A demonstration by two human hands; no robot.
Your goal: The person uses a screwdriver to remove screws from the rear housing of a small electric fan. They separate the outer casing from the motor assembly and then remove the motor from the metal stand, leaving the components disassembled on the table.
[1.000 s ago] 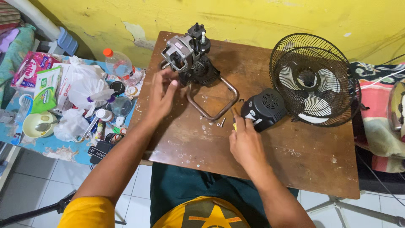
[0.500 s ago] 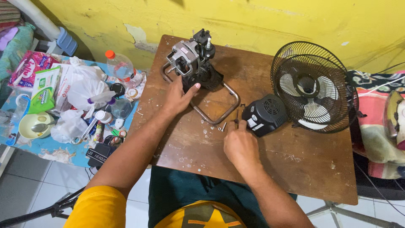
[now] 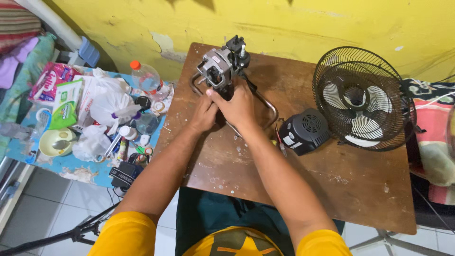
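A bare fan motor (image 3: 219,64) with its black neck and bent metal tube stand (image 3: 271,108) sits at the back left of the wooden table (image 3: 332,180). Both hands are clasped on the black neck just below the motor. My left hand (image 3: 204,114) grips from the left. My right hand (image 3: 238,106) wraps over the top, and its fingers reach the motor's underside. A black vented motor cover (image 3: 303,130) lies to the right of my hands. A thin tool with a yellow bit (image 3: 279,144) lies beside it on the table.
A black fan cage with white blades (image 3: 364,97) rests at the table's back right. A low blue side table (image 3: 85,176) at the left holds a plastic bottle (image 3: 147,78), bags, a bowl and several small items. A yellow wall runs behind.
My right hand left the spot by the black cover, where the thin tool now lies, and moved up-left onto the motor's neck. My left hand closed around the neck beside it.
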